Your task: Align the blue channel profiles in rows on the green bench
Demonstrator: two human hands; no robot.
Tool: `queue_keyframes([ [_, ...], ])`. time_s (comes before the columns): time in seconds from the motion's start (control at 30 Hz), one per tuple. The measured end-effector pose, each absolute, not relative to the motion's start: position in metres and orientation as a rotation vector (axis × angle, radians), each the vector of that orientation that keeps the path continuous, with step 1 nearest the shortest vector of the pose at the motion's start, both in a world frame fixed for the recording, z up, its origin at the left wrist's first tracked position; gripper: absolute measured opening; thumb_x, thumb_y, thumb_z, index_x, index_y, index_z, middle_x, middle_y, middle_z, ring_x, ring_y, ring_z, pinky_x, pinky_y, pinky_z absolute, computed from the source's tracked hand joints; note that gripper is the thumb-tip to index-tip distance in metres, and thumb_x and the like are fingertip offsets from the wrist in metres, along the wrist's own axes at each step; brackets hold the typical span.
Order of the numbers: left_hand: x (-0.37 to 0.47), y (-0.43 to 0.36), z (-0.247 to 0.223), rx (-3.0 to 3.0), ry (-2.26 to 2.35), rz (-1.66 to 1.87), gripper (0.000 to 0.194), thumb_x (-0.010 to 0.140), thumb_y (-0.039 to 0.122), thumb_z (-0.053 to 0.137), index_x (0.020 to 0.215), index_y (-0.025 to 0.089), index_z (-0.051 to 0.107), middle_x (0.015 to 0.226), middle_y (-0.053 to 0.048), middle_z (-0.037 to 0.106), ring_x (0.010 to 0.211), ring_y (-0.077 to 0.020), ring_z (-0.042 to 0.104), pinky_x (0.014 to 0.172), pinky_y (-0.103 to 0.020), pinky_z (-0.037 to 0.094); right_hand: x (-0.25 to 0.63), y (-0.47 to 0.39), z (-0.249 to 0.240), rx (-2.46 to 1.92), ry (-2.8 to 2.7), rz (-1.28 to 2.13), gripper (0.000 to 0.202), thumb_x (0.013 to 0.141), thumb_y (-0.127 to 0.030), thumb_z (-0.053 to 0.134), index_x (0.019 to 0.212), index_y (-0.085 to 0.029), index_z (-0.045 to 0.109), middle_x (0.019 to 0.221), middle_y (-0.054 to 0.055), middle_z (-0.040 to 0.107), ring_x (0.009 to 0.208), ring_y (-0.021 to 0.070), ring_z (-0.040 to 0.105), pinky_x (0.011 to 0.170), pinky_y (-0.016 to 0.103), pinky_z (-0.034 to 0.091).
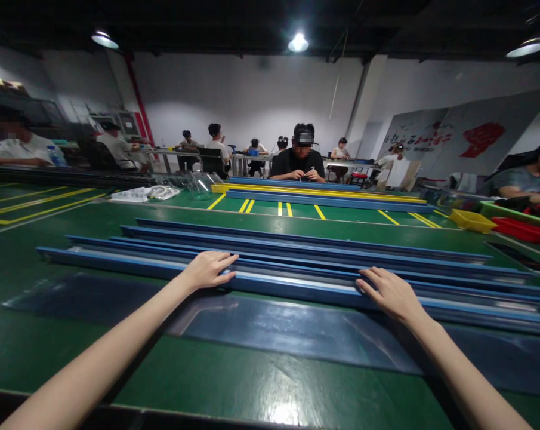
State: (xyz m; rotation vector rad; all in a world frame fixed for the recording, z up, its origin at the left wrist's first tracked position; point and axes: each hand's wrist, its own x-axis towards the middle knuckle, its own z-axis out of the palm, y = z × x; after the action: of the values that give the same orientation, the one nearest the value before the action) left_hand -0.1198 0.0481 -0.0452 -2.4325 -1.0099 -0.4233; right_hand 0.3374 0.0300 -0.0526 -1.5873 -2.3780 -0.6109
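Several long blue channel strips lie side by side across the green table (278, 382). My left hand (209, 269) rests on the nearest blue strip (296, 286), left of the middle, with its fingers apart over the channel. Farther right, my right hand (388, 289) touches the same strip, fingers spread and bent over its edge. A pale band shows inside this channel between my hands. In front of the strips a clear, glossy flat sheet (292, 328) lies on the table, passing under both forearms.
Beyond are yellow strips (314, 194) between blue ones, and a person in black (299, 158) sits behind them. Plastic bags (147, 193) lie at the back left. A yellow tray (471, 221) and a red tray (522, 230) stand at the right. Other people sit farther off.
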Motion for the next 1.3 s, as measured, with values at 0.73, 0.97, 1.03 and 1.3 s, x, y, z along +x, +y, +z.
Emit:
queue_keyframes([
  [0.73, -0.005, 0.024, -0.031, -2.408, -1.017, -0.529, 0.020, 0.083, 0.020, 0.040, 0.092, 0.015, 0.056, 0.092, -0.008, 0.059, 0.086, -0.0198, 0.053, 0.072, -0.032, 0.040, 0.212, 0.029, -0.038, -1.731, -2.280, -0.510, 0.042, 0.089, -0.034, 0.024, 0.077, -0.016, 0.060, 0.077, 0.008, 0.062, 0.078, 0.0183, 0.054, 0.069, 0.028, 0.031],
  [0.97, 0.021, 0.026, -0.046, -2.351, -1.361, -0.639, 0.024, 0.084, 0.024, 0.038, 0.097, 0.016, 0.057, 0.092, -0.007, 0.059, 0.087, -0.0198, 0.051, 0.075, -0.033, 0.038, 0.176, 0.034, -0.039, -1.736, -2.261, -0.436, 0.039, 0.088, -0.031, 0.025, 0.081, -0.015, 0.060, 0.082, 0.010, 0.062, 0.082, 0.0192, 0.053, 0.070, 0.029, 0.031],
  [1.03, 0.019, 0.029, -0.051, -2.338, -1.378, -0.641, 0.028, 0.085, 0.028, 0.038, 0.101, 0.015, 0.056, 0.091, -0.008, 0.060, 0.088, -0.0207, 0.051, 0.078, -0.035, 0.037, 0.178, 0.034, -0.039, -1.717, -2.282, -0.433, 0.040, 0.089, -0.032, 0.024, 0.081, -0.015, 0.060, 0.082, 0.010, 0.062, 0.082, 0.0190, 0.053, 0.070, 0.029, 0.032],
  [1.3, 0.009, 0.038, -0.055, -2.374, -1.270, -0.612, 0.031, 0.083, 0.027, 0.039, 0.101, 0.010, 0.057, 0.087, -0.010, 0.061, 0.085, -0.0223, 0.051, 0.075, -0.035, 0.040, 0.216, 0.027, -0.042, -1.580, -2.392, -0.425, 0.039, 0.089, -0.039, 0.024, 0.096, -0.018, 0.056, 0.090, 0.007, 0.060, 0.086, 0.0164, 0.053, 0.074, 0.026, 0.033],
])
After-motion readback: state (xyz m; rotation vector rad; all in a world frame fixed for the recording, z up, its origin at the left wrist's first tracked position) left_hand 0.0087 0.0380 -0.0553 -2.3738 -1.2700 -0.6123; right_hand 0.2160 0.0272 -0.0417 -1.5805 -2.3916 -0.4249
